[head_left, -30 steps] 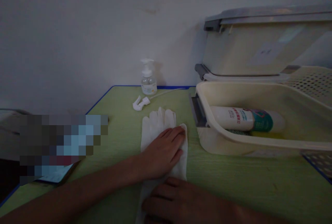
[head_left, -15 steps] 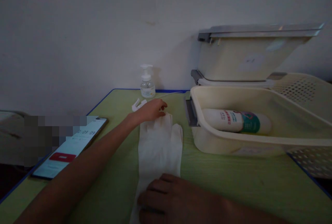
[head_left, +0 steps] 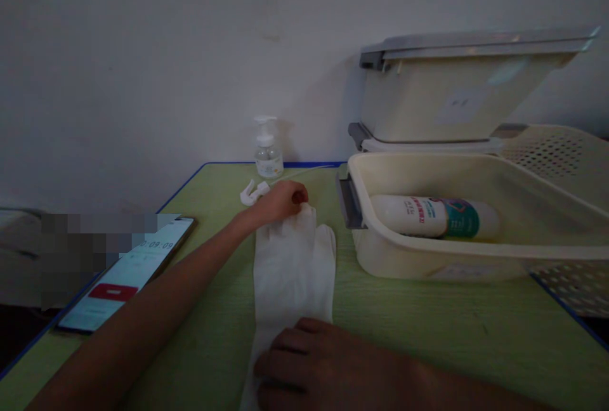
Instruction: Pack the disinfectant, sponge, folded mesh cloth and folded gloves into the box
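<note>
A white glove [head_left: 290, 271] lies lengthwise on the green table, its finger end away from me and its thumb to the right. At the far end, my left hand [head_left: 284, 200] is closed in a pinch on the tip of a glove finger and covers part of the other finger ends. Down at the cuff, my right hand [head_left: 328, 366] rests palm down with its fingers stretched out and slightly apart. The lower edge of the cuff is partly hidden under that hand and cut off by the picture's bottom edge.
Behind my left hand stand a clear pump bottle [head_left: 269, 156] and a white plastic hook-shaped piece [head_left: 252, 193]. A phone [head_left: 128, 278] lies at left. To the right, a cream bin [head_left: 428, 265] holds a white bottle [head_left: 428, 215]; a lidded box [head_left: 428, 94] stands behind.
My left thumb and fingers have come together at the glove's fingertip. My right hand stays on the cuff, and the glove has barely moved.
</note>
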### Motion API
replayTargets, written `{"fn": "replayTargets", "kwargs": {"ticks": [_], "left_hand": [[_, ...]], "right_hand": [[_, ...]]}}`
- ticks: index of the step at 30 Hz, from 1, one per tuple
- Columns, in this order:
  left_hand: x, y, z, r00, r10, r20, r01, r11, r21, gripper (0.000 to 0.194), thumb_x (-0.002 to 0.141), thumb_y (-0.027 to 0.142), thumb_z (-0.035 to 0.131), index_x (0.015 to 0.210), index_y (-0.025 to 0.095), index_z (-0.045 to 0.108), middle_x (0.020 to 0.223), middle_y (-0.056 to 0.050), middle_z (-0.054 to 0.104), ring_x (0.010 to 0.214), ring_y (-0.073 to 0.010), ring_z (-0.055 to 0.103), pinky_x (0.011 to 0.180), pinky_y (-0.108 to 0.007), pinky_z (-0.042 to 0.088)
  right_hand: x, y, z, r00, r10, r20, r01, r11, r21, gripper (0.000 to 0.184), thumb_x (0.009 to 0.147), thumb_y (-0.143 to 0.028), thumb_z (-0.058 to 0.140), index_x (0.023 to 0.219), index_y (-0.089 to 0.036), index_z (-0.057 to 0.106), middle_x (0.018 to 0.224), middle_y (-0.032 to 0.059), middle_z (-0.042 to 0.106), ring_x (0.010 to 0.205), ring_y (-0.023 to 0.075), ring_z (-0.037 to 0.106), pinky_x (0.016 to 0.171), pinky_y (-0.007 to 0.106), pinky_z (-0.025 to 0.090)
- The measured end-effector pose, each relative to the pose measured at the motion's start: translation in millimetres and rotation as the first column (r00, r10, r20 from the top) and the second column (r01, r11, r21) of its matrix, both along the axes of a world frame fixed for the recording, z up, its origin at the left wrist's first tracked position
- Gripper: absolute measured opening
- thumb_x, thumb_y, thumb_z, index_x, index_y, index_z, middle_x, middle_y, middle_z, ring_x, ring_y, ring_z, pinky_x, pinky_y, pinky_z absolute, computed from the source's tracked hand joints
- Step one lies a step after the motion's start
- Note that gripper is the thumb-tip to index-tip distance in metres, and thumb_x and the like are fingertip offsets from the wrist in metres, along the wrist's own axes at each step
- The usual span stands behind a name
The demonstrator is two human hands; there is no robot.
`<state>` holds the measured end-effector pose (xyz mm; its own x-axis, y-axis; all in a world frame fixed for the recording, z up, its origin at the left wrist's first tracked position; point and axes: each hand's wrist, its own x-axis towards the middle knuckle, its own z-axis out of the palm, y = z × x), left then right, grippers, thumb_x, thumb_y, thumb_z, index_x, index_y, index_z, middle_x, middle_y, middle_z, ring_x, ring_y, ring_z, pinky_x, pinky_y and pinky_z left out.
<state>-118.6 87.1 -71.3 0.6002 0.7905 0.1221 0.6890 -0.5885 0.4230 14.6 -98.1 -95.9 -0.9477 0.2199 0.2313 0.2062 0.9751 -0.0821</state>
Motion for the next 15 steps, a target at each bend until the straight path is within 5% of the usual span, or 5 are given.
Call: {"fn": "replayTargets", "kwargs": {"ticks": [15], "left_hand": [[2.0, -3.1, 5.7, 0.985, -0.150, 0.090, 0.157, 0.985, -0.076, 0.021, 0.068, 0.000, 0.052, 0.075, 0.013, 0.068, 0.077, -0.003, 0.072, 0.072, -0.0136, 0.066, 0.069, -0.024, 0.049]], "right_hand": [[0.8, 0.1, -3.4, 1.000, -0.002, -0.020, 0.002, 1.000, 0.001, 0.013, 0.094, -0.029, 0.048, 0.093, -0.019, 0.057, 0.096, -0.0024, 0.057, 0.085, 0.0147, 0.047, 0.070, 0.029, 0.037]]}}
